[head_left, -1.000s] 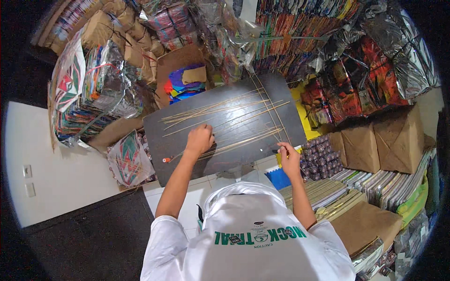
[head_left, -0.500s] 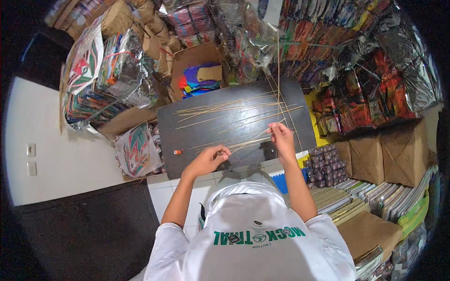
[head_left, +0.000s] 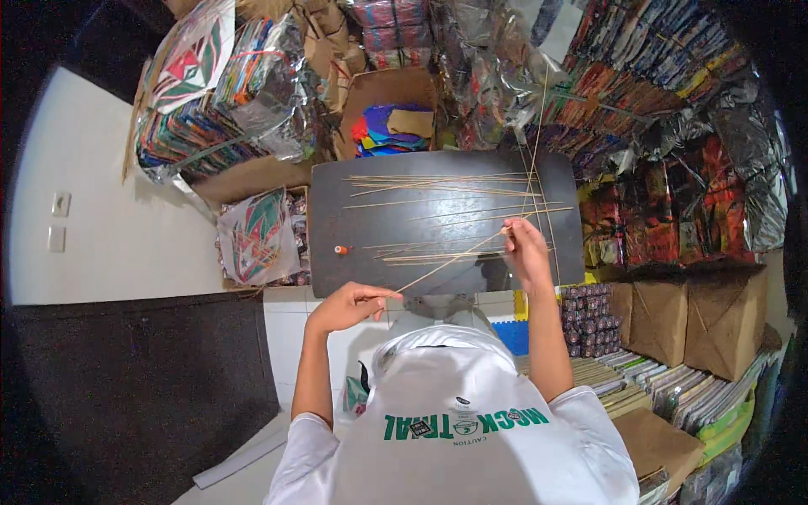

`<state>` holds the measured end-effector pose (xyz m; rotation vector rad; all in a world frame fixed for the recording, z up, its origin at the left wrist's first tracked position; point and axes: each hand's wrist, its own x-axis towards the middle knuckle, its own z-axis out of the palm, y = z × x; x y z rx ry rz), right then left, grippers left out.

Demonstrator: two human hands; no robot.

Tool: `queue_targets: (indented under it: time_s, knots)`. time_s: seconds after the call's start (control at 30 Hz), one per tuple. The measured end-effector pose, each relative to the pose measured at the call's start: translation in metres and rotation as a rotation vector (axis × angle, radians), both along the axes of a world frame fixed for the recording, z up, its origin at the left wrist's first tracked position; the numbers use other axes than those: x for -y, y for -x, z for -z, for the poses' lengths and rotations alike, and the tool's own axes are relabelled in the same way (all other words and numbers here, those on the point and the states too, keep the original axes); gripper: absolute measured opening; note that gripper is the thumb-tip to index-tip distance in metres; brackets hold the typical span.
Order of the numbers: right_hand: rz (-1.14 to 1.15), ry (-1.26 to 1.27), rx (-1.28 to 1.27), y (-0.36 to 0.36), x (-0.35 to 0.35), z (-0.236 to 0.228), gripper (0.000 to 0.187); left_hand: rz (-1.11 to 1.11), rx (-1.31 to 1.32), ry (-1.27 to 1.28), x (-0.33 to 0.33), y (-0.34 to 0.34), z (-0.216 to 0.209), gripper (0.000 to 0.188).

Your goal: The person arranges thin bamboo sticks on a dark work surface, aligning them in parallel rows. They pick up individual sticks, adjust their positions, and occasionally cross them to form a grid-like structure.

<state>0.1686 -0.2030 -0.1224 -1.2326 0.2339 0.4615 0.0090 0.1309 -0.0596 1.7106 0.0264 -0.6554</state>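
Observation:
A thin, pale bamboo stick slants between my hands above the near part of a dark table. My left hand pinches its lower left end, just past the table's near edge. With fingers closed, my right hand grips its upper right end. Another long thin stick rises from beside the right hand toward the far side; whether that hand holds it too, I cannot tell. Several loose sticks lie across the far half of the table, and more sticks lie nearer me. An orange thread spool rests at the left.
Beyond the table stands a cardboard box with colourful folded pieces. Tied stacks of printed sheets rise at the far left. Plastic-wrapped bundles and brown paper packages crowd the right. A box topped with a printed sheet sits left.
My left hand has drawn away to the left and nearer me, so the stick now stretches between both hands. The whole view has shifted, with the table appearing farther right.

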Motion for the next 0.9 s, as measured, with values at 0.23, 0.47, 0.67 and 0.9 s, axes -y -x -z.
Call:
queue_targets:
  time_s: [0.23, 0.47, 0.67, 0.9]
  knots:
    - [-0.089, 0.479, 0.35, 0.019, -0.002, -0.003, 0.024, 0.039, -0.019, -0.227, -0.006, 0.022, 0.037, 0.036]
    - [0.045, 0.482, 0.299, 0.033, 0.014, 0.021, 0.024, 0.037, -0.227, -0.306, -0.014, 0.022, 0.04, 0.029]
    - [0.05, 0.474, 0.309, 0.047, 0.028, 0.018, 0.023, 0.006, -0.384, -0.467, -0.006, 0.013, 0.04, 0.025]
    - [0.431, 0.194, 0.07, 0.055, 0.091, 0.046, 0.018, -0.224, 0.318, -0.314, -0.001, -0.01, 0.071, 0.022]
